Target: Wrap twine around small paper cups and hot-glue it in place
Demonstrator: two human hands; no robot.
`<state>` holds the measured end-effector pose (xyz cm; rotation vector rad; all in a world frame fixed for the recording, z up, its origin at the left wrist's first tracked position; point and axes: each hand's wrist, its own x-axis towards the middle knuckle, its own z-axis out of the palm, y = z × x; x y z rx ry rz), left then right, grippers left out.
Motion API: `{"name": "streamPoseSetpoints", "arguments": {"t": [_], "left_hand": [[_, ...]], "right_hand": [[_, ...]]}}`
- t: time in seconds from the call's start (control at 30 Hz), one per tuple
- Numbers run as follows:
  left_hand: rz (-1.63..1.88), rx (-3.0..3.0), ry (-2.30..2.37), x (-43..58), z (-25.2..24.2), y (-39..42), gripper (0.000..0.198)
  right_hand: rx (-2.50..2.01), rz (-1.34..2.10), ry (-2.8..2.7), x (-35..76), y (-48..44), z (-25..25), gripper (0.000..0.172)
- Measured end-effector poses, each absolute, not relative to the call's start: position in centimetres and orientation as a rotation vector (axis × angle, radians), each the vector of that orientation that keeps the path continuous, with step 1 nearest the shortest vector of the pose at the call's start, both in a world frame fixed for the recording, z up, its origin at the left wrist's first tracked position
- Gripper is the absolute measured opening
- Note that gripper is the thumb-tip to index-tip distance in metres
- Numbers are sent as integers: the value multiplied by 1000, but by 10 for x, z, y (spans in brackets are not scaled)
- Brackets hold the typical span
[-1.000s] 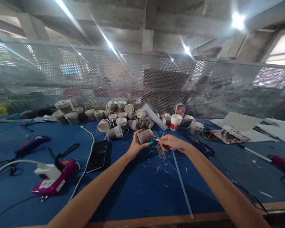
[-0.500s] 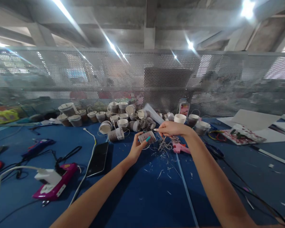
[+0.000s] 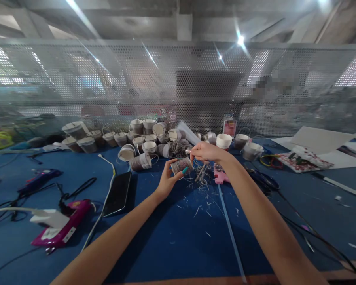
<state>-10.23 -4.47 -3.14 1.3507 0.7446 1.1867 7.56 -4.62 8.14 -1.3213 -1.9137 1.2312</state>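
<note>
Held just above the middle of the blue work surface [image 3: 172, 253]: a small grey-brown cylindrical cup with a ribbed, cord-like side [image 3: 180, 165], tipped over with its axis roughly level. Grasped around the body by the left hand [image 3: 166, 180], with a teal-nailed thumb laid along the near side. At the cup's right end, the right hand [image 3: 207, 152], with fingers bent and drawn together; cannot tell whether anything is pinched between them.

Beneath the right hand, just right of the cup: a loose tangle of grey cord [image 3: 202, 174]. Note thin white scraps strewn in front of it. Beside the tangle: a pink pistol-shaped tool [image 3: 220, 175], partly hidden by the right forearm [image 3: 255, 206]. Below the tool, toward the near edge: a long, narrow pale-blue strip [image 3: 230, 229].

Behind the hands: a cluster of small grey-and-white cups [image 3: 149, 147], some upright, others on their sides. Right of these: a stack of plain white cups [image 3: 224, 141].

Outward left: a black flat phone [image 3: 118, 194], then a magenta power strip [image 3: 77, 211] with a white plug fitted [image 3: 50, 218]. Outward right: a red-and-white patterned packet [image 3: 307, 161] beside white sheets [image 3: 320, 138]. Across the back: a grey perforated screen [image 3: 207, 85].
</note>
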Motion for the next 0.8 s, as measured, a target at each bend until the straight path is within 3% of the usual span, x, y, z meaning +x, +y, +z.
{"name": "streamPoseSetpoints", "arguments": {"t": [0.8], "left_hand": [[1210,1462,627,-104,-39,-44,53]], "right_hand": [[-1215,1440,-1754,74,-41,75,35]]}}
